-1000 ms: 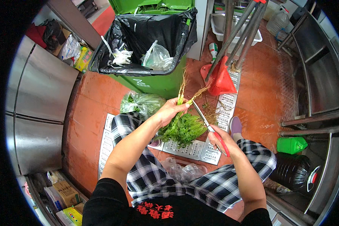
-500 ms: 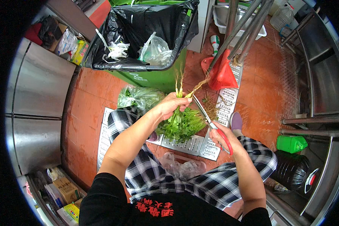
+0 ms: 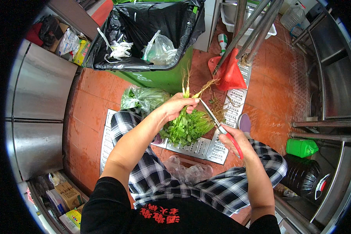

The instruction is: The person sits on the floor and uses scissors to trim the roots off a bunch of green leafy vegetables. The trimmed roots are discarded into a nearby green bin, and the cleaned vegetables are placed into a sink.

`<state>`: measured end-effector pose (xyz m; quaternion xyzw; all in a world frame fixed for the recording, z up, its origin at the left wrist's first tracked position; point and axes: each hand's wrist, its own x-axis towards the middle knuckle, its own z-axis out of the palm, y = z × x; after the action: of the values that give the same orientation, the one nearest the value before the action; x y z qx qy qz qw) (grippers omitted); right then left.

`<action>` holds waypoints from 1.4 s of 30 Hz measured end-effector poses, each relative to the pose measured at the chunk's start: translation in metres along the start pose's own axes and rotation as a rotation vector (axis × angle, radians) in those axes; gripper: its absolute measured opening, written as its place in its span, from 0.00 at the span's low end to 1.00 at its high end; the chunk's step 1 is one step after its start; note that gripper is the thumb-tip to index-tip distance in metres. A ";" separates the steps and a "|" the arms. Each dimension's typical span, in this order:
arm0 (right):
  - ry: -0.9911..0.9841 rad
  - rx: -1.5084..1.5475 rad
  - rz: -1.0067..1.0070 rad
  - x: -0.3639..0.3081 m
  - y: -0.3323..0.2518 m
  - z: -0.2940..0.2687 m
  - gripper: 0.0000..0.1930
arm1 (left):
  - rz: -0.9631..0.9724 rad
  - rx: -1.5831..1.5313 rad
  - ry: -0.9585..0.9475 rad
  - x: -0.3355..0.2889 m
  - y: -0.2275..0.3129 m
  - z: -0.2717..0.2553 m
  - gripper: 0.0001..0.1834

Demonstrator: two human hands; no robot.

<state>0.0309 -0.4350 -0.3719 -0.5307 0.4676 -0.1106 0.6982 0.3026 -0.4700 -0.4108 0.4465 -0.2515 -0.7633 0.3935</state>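
Observation:
My left hand is closed around a few stems of coriander, a leafy green herb, with their pale roots pointing up and away from me. In my right hand is a pair of scissors with red handles. Their tips reach the root ends beside my left thumb; whether the blades touch a root is too small to tell. Below my left hand a pile of coriander lies over the metal drain grating. Thin cut-looking roots are scattered just right of the pile.
Beyond my hands stands a green bin lined with a black bag. A filled clear plastic bag of greens lies before it. A red dustpan is right of the bin. Clear plastic lies between my legs; steel cabinets stand at left.
My left hand has shifted slightly up and left with the coriander. My right hand and the scissors have moved only a little, still by the roots.

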 end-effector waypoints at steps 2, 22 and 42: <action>0.006 0.051 0.041 0.001 0.006 -0.002 0.33 | 0.001 -0.011 -0.012 0.003 -0.001 -0.001 0.07; -0.033 0.044 -0.008 0.003 0.003 -0.002 0.33 | 0.077 0.429 0.055 0.003 -0.003 0.013 0.11; 0.167 -0.132 -0.032 0.015 0.028 -0.006 0.42 | 0.049 0.522 0.132 0.016 -0.015 -0.001 0.09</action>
<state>0.0247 -0.4366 -0.4035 -0.5719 0.5218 -0.1346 0.6184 0.2932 -0.4749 -0.4298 0.5753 -0.4243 -0.6322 0.2988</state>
